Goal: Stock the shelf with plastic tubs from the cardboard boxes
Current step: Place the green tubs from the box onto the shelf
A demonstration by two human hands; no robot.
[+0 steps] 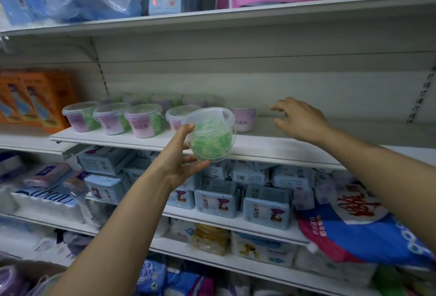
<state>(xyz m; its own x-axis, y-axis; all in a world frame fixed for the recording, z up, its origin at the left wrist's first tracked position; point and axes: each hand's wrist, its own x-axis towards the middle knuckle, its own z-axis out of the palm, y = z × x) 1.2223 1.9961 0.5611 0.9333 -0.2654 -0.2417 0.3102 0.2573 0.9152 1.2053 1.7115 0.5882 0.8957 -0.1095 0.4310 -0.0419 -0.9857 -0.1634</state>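
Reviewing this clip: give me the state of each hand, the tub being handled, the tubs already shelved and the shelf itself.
left hand: gripping a tub, raised before the shelf edge.
right hand: empty, fingers spread, reaching over the bare part of the shelf.
held tub: lidded, tilted, green beads inside, not yet on the shelf.
shelved tubs: upright, lidded, in rows at the left.
shelf: partly stocked, right side bare.
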